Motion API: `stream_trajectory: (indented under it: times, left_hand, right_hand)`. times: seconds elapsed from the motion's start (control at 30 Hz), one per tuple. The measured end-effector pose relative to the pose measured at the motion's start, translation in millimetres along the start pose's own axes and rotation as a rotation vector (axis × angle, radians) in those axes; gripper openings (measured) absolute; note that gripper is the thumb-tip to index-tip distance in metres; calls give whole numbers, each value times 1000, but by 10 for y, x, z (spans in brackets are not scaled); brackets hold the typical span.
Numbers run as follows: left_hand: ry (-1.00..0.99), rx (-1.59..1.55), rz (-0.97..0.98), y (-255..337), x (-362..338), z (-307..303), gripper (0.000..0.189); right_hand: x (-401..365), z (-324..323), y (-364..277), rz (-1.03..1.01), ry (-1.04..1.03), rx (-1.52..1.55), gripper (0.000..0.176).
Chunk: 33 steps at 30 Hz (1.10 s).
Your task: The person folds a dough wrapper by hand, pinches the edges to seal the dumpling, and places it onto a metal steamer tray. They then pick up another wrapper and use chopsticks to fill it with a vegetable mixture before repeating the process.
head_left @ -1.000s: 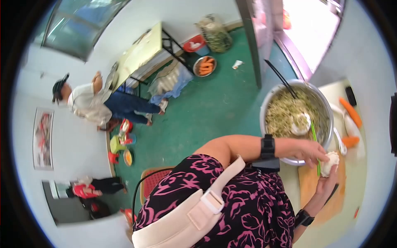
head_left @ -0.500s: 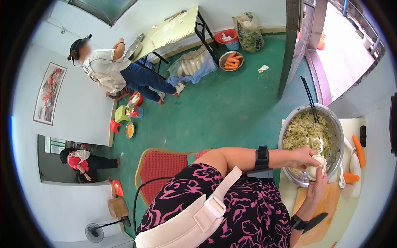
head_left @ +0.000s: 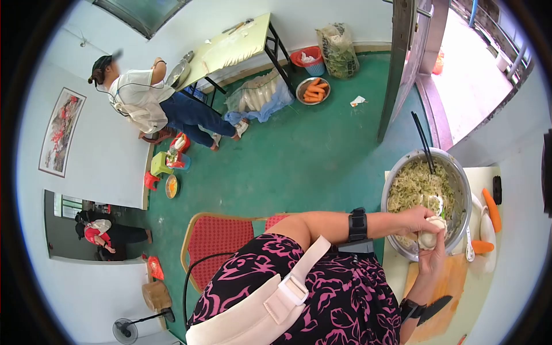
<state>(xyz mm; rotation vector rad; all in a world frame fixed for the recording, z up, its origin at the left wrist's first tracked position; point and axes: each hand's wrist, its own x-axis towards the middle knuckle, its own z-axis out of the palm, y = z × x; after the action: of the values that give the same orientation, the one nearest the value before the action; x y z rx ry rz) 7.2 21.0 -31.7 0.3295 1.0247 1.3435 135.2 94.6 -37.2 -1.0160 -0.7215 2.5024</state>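
Note:
Fingers of my left hand (head_left: 418, 219), reaching in from the upper side, are closed round the upper part of a pale dough piece (head_left: 429, 237). From below, my right hand (head_left: 433, 260) pinches the same piece, which looks folded or gathered. Both hands are over the near, lower part of a large metal bowl (head_left: 386, 195). Inside it lies a shredded pale-green filling (head_left: 418, 184), with black chopsticks (head_left: 424, 144) leaning on the far rim. The inside of the dough is hidden by my fingers.
A cutting board (head_left: 451, 293) bears a dark knife (head_left: 434, 310). Carrots (head_left: 491, 210), a white radish (head_left: 487, 230) and a white spoon (head_left: 470, 244) lie beside the bowl. A red chair (head_left: 215, 247) stands behind me. One person (head_left: 141, 95) is at another table; another person (head_left: 103, 233) is in a doorway.
The whole view has shifted slightly, so most things appear further left. My fingers have changed position a little on the dough, which both hands still hold.

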Motion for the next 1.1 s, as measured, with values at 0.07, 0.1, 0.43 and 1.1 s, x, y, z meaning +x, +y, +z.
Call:
stream_trajectory:
  times: [0.07,0.1,0.43,1.1]
  left_hand:
    - [78,-68,11,0,-18,47,33]
    - [113,-106,13,8,-26,70,34]
    - [38,-534,-49,236,-185,-194,39]
    - [130,-779,163,1228,-794,-3336,43]
  right_hand:
    - [21,-76,3,9,-18,-4,39]
    - [33,-103,9,13,-21,-7,39]
    - [142,315,72,43,-112,114,39]
    - [1883,2617,1246,298,-207,-271,40]
